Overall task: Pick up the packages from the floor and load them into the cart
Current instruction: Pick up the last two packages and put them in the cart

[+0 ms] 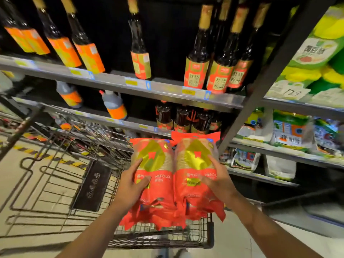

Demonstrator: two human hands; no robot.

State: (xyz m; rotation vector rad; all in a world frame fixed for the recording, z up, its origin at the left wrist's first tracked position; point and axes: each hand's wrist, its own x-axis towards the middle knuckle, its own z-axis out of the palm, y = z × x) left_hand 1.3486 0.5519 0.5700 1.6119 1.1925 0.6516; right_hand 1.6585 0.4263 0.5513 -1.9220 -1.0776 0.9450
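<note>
I hold two red packages with gold emblems side by side, above the near right corner of the wire cart. My left hand grips the left red package from its left side. Fingers of my right hand press against the front of the right red package. The two packages touch each other, and their lower ends hang just over the cart's rim. The cart basket stretches to the left, with a dark plate on its mesh.
Store shelves rise directly behind the cart, holding dark sauce bottles with orange and red labels. To the right, shelves carry white and green bagged goods. A yellow-black striped line runs across the floor at left.
</note>
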